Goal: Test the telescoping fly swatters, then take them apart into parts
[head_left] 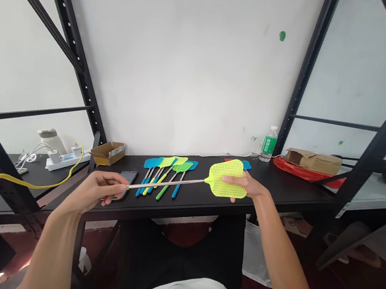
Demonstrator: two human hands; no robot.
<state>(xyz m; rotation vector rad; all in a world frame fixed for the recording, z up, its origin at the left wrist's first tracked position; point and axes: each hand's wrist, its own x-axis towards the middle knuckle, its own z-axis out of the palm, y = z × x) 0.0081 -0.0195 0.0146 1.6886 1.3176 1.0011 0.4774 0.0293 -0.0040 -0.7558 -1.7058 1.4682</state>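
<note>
A yellow-green fly swatter [229, 171] is stretched sideways between my two hands above the black shelf. My left hand [102, 187] pinches the far left end of its thin metal rod; the grip there is hidden in my fingers. My right hand [245, 184] holds the perforated paddle at its right edge, thumb in front. Behind the rod lies a row of several blue, yellow and green fly swatters [171, 163], handles toward me. Partly covered by the right hand and paddle, a blue swatter head [246, 165] and something red show at the back.
A phone [128, 177] lies beside my left hand. An open cardboard box [108, 153] sits at the back left, near a power strip [68, 159] and yellow cable [29, 184]. At the right stand a water bottle [268, 145] and a torn carton [314, 161] on red plastic.
</note>
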